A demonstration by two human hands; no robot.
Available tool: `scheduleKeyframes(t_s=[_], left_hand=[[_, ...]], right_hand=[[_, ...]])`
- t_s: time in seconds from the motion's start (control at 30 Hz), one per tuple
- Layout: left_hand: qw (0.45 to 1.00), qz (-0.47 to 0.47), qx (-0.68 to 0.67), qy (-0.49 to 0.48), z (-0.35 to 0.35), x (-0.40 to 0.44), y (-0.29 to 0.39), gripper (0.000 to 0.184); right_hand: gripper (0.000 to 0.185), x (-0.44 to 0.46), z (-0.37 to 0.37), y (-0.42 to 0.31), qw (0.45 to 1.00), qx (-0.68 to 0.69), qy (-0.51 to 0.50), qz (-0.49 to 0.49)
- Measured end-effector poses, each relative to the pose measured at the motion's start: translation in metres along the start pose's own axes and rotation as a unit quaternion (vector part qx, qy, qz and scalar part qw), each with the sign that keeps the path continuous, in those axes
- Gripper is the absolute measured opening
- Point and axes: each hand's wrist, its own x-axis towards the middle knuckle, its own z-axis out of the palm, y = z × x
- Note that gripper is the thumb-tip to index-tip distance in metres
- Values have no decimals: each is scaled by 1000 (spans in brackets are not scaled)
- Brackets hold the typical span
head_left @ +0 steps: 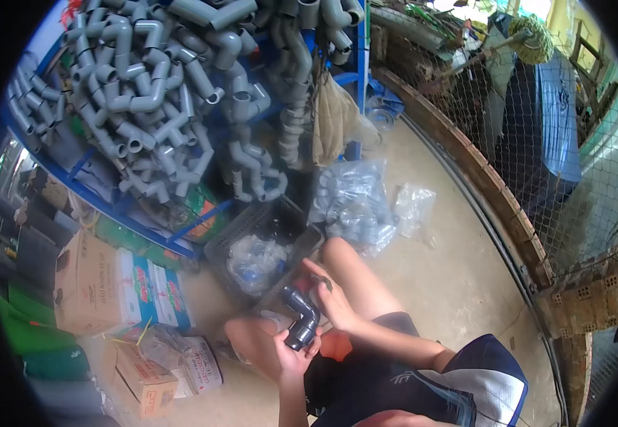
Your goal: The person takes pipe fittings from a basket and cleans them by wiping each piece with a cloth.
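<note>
My left hand point(296, 357) grips the lower end of a dark, glossy pipe elbow fitting point(305, 313), which bends in a zigzag and looks like joined elbows. Just beside its upper end is my right hand point(332, 299), with the fingers curled. A small dark patch shows at those fingers; I cannot make out what it is. An orange piece point(335, 344) lies by my lap, below the right forearm. In front of my knees stands a dark plastic crate point(216, 245) with crumpled clear plastic bags point(257, 262) in it.
Many grey pipe fittings point(149, 92) hang strung on a blue metal rack point(206, 217). Clear bags of grey fittings point(355, 203) lie on the floor ahead. Cardboard boxes point(88, 288) stand at left. A low brick wall with wire mesh point(494, 178) runs along the right.
</note>
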Motion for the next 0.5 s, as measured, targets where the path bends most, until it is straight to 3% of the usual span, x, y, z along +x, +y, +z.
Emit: scheduleKeyframes(t_s=[0.13, 0.17, 0.23, 0.27, 0.3, 0.37, 0.4, 0.43, 0.5], left_hand=[[998, 21, 54, -35, 8, -9, 7, 54], [991, 57, 103, -65, 13, -12, 7, 45], [959, 92, 245, -111, 12, -18, 4, 36], [952, 118, 271, -75, 16, -24, 4, 29], [956, 80, 268, -92, 12, -26, 8, 33], [957, 43, 285, -33, 6, -31, -5, 47], [957, 38, 289, -3, 4, -33, -11, 61], [954, 23, 297, -22, 4, -39, -9, 62], [948, 95, 296, -64, -1, -44, -13, 65]], right_hand=[[56, -7, -2, -50, 972, -121, -101, -175], [54, -7, -2, -68, 943, -245, -130, -185], [48, 1, 11, -90, 904, -331, -125, -240], [45, -5, 13, -85, 934, -304, -127, -137], [37, -5, 15, -77, 934, -310, -67, -166], [24, 2, 11, -61, 954, -227, -69, -185], [21, 4, 11, -55, 968, -188, -80, -148], [26, 5, 11, -51, 978, -152, -92, -106], [35, 3, 12, -68, 993, -113, -44, 16]])
